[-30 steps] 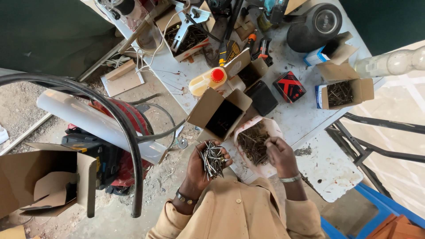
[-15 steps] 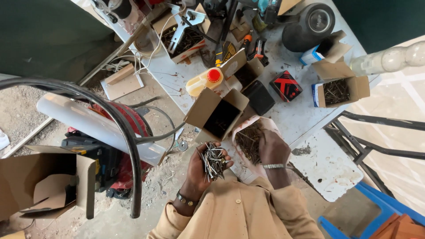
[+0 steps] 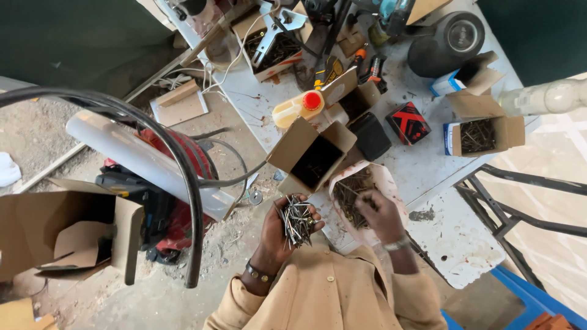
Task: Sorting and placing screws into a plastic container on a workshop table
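Below, nails (image 3: pixel 297 220) bundled in left hand (image 3: pixel 282 235) grip.

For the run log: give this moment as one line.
left hand: holds bundle of nails | right hand: in nail pile on white tray | open cardboard box: adjacent

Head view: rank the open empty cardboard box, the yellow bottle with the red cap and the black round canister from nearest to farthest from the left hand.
Measured from the left hand, which holds a bundle of nails:
1. Open empty cardboard box, just above the hand at the table edge.
2. Yellow bottle with the red cap, beyond that box.
3. Black round canister, far up on the right of the table.
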